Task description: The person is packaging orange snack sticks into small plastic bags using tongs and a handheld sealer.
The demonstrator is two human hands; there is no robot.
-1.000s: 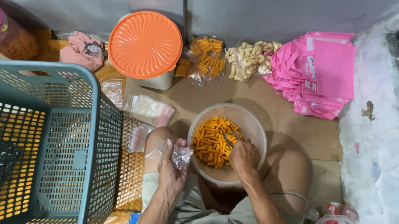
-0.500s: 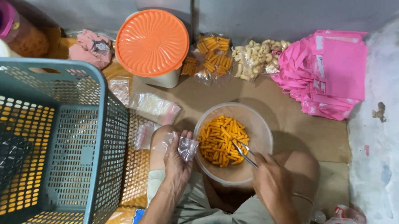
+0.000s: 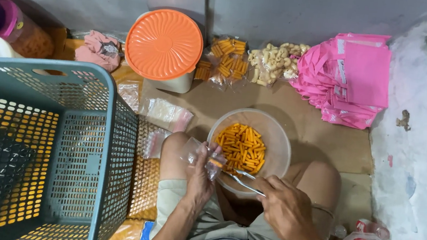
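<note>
Right hand (image 3: 284, 204) has drawn the metal tongs (image 3: 239, 180) back from the clear bowl (image 3: 280, 137) of orange snack sticks (image 3: 242, 148), tips now at the small clear bag (image 3: 208, 159) pinched open by the left hand (image 3: 200, 179); 1 stick shows inside it.

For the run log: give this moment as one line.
left hand: holds small clear bag | right hand: holds metal tongs at bag | bowl: orange snack sticks
</note>
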